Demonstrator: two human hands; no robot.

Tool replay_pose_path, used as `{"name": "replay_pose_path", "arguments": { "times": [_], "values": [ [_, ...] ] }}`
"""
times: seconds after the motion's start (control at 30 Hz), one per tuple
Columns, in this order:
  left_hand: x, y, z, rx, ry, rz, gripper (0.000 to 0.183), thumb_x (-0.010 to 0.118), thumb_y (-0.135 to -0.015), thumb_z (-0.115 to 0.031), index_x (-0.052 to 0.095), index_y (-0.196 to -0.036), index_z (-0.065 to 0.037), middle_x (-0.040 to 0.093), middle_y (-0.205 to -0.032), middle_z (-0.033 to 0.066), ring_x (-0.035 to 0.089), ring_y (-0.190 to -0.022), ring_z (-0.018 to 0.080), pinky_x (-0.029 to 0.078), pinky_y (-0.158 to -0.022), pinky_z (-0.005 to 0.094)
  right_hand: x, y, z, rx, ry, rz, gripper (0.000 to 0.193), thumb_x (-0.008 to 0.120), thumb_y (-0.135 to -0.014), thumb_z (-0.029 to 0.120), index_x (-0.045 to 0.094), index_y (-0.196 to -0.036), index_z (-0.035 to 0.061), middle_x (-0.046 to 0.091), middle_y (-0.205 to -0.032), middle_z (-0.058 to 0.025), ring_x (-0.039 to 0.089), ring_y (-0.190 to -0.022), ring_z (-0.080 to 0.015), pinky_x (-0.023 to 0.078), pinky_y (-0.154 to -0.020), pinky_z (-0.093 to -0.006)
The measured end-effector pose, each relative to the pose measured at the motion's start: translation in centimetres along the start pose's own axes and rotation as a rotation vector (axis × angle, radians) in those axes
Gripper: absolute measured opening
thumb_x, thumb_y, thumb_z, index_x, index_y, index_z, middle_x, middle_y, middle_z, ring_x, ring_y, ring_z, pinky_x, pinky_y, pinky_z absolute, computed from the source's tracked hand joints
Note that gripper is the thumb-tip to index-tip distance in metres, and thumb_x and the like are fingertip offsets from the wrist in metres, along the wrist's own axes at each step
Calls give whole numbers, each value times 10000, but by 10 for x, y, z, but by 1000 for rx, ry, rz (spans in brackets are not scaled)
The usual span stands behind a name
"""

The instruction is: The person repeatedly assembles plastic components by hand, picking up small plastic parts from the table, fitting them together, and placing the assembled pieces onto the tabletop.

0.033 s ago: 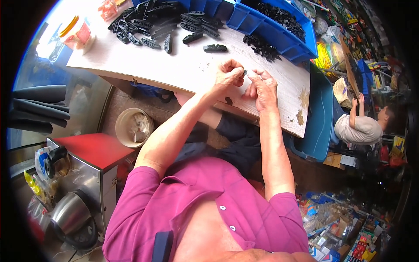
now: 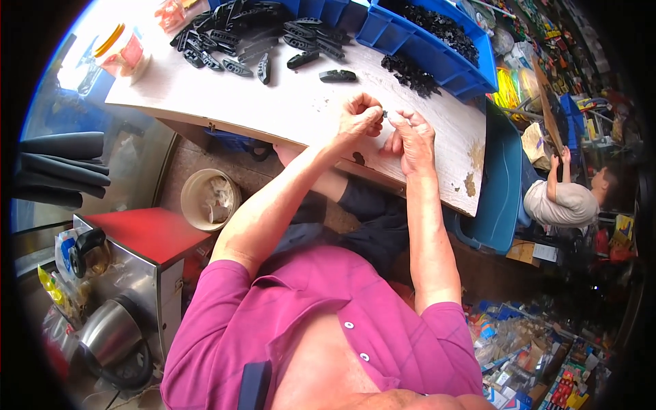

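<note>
Above the white worktable my two hands meet, fingertips nearly touching. My left hand (image 2: 360,119) is closed, thumb and fingers pinching a small black part (image 2: 385,114) that pokes out toward the right. Close beside it, my right hand (image 2: 413,140) has its thumb and forefinger drawn together at the part's other side; whether they grip it too is hard to see. Beyond my hands lies a single long black plastic piece (image 2: 337,76). A heap of similar black pieces (image 2: 212,41) covers the table's far left. Small black bits (image 2: 412,75) lie scattered in front of the blue bin.
The blue bin (image 2: 437,58) of small black parts stands at the far right of the table (image 2: 253,106). A teal tub (image 2: 499,198) is right of it. On the left are a tub with an orange rim (image 2: 119,51), a bucket (image 2: 195,198) and a red-topped cabinet (image 2: 147,232). Another person (image 2: 564,198) works at right.
</note>
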State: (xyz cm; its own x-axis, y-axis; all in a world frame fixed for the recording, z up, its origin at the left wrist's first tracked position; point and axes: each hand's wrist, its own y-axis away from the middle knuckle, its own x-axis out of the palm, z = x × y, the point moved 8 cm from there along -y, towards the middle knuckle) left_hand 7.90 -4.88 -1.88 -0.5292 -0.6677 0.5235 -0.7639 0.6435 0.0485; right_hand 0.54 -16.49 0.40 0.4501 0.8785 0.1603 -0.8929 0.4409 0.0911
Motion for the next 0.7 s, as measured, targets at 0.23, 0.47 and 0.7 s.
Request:
{"name": "replay_pose_path", "arguments": {
  "times": [0.23,0.47,0.7],
  "values": [
    [-21,7,-82,664,-1379,-448,344,654,-864,-332,627,-1103,-86,665,-796,138,639,-758,321,510,-697,425,-1,4,1,-38,-122,-11,196,684,-858,148,565,-970,40,476,-465,-29,513,-381,-169,531,-421,-374],
    [-14,14,-78,655,-1609,-313,171,636,-827,-217,609,-959,-113,619,-881,124,579,-874,329,480,-749,437,-3,5,2,-34,-157,-32,181,686,-860,160,570,-957,60,511,-484,-39,570,-432,-182,548,-437,-385],
    [-18,33,-87,643,-1649,-398,227,665,-785,-153,622,-992,-70,629,-914,114,588,-911,331,482,-830,393,-3,6,3,-44,-174,-60,176,689,-857,157,576,-952,62,509,-500,-29,579,-459,-180,561,-462,-393]
  ]
}}
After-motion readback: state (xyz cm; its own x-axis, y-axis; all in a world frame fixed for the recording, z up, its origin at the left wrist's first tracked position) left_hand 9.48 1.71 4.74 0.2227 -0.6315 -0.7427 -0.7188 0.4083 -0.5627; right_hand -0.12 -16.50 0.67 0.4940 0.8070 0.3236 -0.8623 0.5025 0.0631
